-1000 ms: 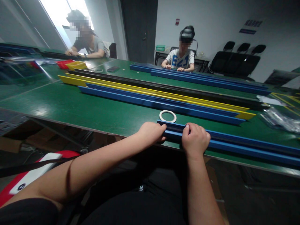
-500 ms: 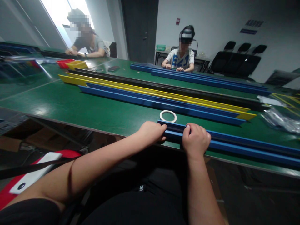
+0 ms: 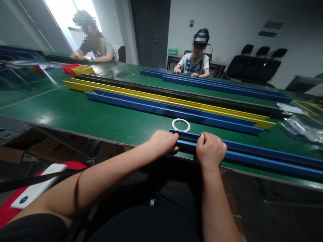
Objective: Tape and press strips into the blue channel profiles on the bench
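A long blue channel-shaped profile (image 3: 262,158) lies along the front edge of the green table (image 3: 131,129) and runs out of view to the right. My left hand (image 3: 165,143) is closed on its left end, with the thumb at the dark groove; some fingertips are hidden. A short way to the right, my right hand (image 3: 211,149) wraps over the same profile. Just behind the left end, a white tape roll (image 3: 181,125) lies flat on the table.
Beyond the roll lie more blue profiles (image 3: 151,108), yellow profiles (image 3: 75,85) and black profiles (image 3: 176,93). Clear plastic bags (image 3: 304,129) are at the right. Red (image 3: 70,68) and yellow trays (image 3: 83,70) stand at the back left. Two people sit across the table.
Both hands keep almost the same grip and place on the blue profile. Across the table, one person's head and hands have shifted slightly.
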Demonstrator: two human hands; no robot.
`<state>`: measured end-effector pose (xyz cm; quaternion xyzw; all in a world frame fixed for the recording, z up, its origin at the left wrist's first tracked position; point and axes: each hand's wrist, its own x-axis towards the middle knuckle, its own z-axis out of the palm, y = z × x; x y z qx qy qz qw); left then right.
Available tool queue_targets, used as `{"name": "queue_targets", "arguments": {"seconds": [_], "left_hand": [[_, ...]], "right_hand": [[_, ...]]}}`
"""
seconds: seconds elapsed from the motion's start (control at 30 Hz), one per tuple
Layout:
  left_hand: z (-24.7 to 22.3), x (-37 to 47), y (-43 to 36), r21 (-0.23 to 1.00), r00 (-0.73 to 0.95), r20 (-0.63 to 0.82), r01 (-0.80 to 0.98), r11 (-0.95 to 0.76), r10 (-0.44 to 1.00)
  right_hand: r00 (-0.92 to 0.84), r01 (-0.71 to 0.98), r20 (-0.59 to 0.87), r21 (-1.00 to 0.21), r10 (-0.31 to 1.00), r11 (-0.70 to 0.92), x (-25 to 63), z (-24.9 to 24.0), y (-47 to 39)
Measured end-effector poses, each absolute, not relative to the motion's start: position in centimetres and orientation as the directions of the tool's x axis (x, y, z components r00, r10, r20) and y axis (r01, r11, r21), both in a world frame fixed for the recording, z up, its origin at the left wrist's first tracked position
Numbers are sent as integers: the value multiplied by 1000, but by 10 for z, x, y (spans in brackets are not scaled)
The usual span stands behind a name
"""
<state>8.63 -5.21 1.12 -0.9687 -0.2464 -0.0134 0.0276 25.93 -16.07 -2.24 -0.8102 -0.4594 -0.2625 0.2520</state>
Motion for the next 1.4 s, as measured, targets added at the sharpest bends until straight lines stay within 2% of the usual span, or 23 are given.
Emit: {"name": "queue_targets", "arguments": {"seconds": [0.5,0.87,1.4], "left_hand": [[3,77,-45,-27,881,90,469,-883,465],[6,79,-42,-42,871,36,491,-870,490],[4,79,-42,-43,868,52,495,-868,493]], "right_hand": [[449,873,649,-172,615,-456,258,-21,-161],[445,874,652,-168,614,-456,260,-23,-161],[443,874,659,-168,607,-456,260,-22,-160]]}}
